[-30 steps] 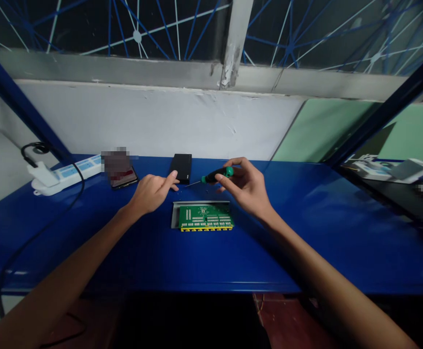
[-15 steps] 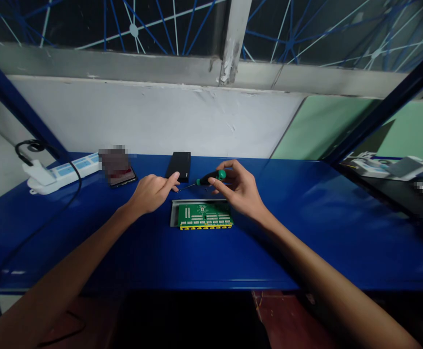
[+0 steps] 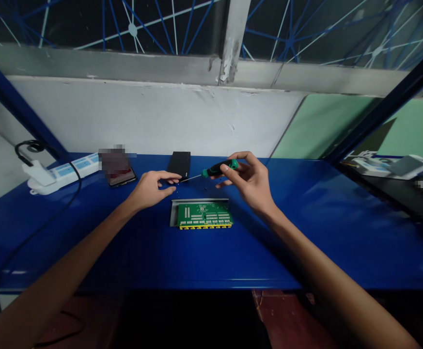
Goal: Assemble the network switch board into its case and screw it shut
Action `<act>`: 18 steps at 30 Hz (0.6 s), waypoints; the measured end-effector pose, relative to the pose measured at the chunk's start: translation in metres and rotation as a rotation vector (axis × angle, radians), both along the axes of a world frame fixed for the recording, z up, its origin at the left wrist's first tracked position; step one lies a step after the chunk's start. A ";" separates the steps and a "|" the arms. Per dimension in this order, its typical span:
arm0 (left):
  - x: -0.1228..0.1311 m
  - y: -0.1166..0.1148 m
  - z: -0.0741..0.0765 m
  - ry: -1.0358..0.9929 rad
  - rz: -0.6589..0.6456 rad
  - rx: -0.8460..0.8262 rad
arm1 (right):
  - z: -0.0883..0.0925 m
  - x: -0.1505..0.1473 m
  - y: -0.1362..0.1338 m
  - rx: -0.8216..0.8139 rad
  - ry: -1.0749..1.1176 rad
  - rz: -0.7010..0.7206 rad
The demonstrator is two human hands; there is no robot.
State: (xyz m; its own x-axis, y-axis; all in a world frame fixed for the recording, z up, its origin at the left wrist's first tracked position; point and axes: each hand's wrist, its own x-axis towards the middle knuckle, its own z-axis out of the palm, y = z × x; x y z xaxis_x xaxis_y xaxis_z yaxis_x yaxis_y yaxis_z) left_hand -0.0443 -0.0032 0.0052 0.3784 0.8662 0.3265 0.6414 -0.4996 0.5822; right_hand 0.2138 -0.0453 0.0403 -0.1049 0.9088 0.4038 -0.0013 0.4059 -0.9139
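Note:
My right hand grips a screwdriver by its green and black handle, with the thin shaft slanting down to the left. The shaft's tip is close to the fingers of my left hand. That left hand is open, thumb and fingers apart on either side of the tip; anything tiny between them is too small to make out. Below both hands lies a green circuit board with a yellow front edge, set in a grey metal tray. A few tiny dark bits, maybe screws, lie behind it.
A flat black box lies behind my left hand. Further left are a phone, partly blurred out, and a white power strip with a black cable. White devices stand at the right. A wall closes off the blue table's back.
My right hand has lifted the screwdriver up and to the right. The left hand has shifted slightly left, its thumb and fingers spreading apart from a closed pose.

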 end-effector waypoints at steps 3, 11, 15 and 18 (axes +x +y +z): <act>0.000 0.001 -0.003 0.048 -0.039 0.010 | 0.000 0.001 0.000 0.006 0.012 -0.004; 0.001 0.000 -0.003 -0.001 -0.053 0.078 | -0.001 -0.002 -0.001 0.004 0.018 0.008; 0.003 -0.003 -0.002 0.014 -0.046 0.164 | 0.000 -0.002 -0.001 -0.009 -0.001 -0.001; 0.004 -0.005 -0.001 0.043 -0.032 0.247 | 0.000 -0.002 -0.001 0.001 0.006 0.004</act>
State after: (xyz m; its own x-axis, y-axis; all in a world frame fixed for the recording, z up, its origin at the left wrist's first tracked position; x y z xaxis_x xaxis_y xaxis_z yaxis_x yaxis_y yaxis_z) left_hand -0.0404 -0.0084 0.0038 0.4226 0.7494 0.5097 0.6442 -0.6440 0.4127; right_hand 0.2117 -0.0466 0.0402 -0.1058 0.9079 0.4056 -0.0084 0.4071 -0.9134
